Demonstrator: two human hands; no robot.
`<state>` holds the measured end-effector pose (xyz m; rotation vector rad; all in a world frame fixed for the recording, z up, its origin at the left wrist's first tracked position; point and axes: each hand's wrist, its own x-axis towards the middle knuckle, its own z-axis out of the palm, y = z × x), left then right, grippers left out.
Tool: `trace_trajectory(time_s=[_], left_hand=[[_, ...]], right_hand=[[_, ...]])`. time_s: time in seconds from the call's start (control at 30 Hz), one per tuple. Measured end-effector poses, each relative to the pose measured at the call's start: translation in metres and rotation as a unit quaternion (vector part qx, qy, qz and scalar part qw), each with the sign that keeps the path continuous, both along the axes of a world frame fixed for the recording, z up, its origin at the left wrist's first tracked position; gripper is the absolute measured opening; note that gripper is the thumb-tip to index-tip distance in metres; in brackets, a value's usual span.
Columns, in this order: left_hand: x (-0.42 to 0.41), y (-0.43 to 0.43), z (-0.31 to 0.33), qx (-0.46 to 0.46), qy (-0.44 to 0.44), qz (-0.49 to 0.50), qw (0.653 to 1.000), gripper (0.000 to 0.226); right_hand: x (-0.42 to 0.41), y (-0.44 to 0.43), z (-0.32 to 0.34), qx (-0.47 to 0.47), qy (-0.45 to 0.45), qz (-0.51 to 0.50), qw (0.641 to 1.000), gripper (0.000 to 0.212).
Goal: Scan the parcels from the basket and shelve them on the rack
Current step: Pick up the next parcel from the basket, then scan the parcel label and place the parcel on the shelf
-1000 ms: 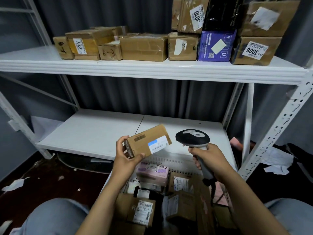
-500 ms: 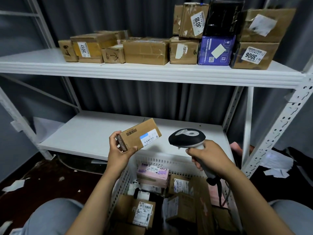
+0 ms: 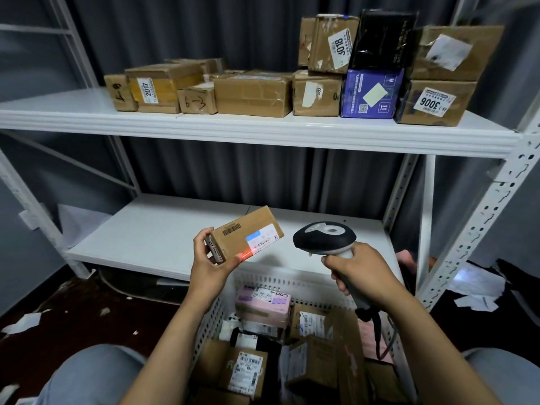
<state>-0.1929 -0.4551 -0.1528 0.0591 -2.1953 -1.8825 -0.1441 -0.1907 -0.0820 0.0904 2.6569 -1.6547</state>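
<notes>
Brown cardboard parcel (image 3: pixel 244 235) with a white-blue label, red scan line across it, pinched tilted in the left hand (image 3: pixel 211 264) above the basket (image 3: pixel 280 283); right hand (image 3: pixel 361 271) grips the barcode scanner (image 3: pixel 324 238).

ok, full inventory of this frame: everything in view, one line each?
rack: one, white, two shelves in view
shelved parcels: about twelve, mostly brown, one blue, one black; upper shelf
basket: one, white, perforated; below the hands
basket parcels: several, mostly brown, one pink; exact count unclear
held parcel: one, brown, white-and-blue label, red scan line at its lower edge
scanner: one, black and grey, aimed at the held parcel
paper scraps: several, white, on the floor both sides
curtain: dark grey, behind the rack
knees: two, light blue cloth, bottom corners
left grip: bare hand, holds the held parcel by one end
right grip: bare hand, grips the scanner handle
</notes>
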Motion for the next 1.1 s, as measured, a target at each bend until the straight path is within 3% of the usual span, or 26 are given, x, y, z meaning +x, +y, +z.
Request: trace_trajectory(time_s=[0.2, 0.3, 0.4, 0.63, 0.77, 0.93, 1.1], left_hand=[[0.005, 0.005, 0.014, 0.007, 0.011, 0.013, 1.0, 0.065], [0.005, 0.011, 0.028, 0.007, 0.016, 0.005, 1.0, 0.061], [-0.001, 0.016, 0.046, 0.011, 0.024, -0.01, 1.0, 0.059], [-0.016, 0.029, 0.119, 0.12, 0.027, -0.081, 0.989, 0.051], [-0.023, 0.031, 0.156, 0.07, 0.039, -0.138, 0.987, 0.065], [-0.037, 0.03, 0.202, 0.002, 0.066, -0.111, 0.992, 0.064], [-0.048, 0.042, 0.241, 0.143, 0.048, -0.138, 0.979, 0.061]], right_hand=[[-0.005, -0.002, 0.0, -0.033, 0.023, -0.019, 0.999, 0.017], [-0.016, -0.007, 0.006, -0.106, 0.056, -0.041, 0.992, 0.003], [-0.029, -0.011, 0.018, -0.155, 0.088, -0.053, 0.983, 0.008], [-0.05, -0.02, 0.072, -0.237, 0.169, -0.049, 0.955, 0.012], [-0.061, -0.019, 0.11, -0.245, 0.199, -0.049, 0.948, 0.012], [-0.078, -0.015, 0.153, -0.231, 0.228, -0.04, 0.945, 0.012], [-0.104, -0.013, 0.187, -0.231, 0.235, -0.037, 0.943, 0.017]])
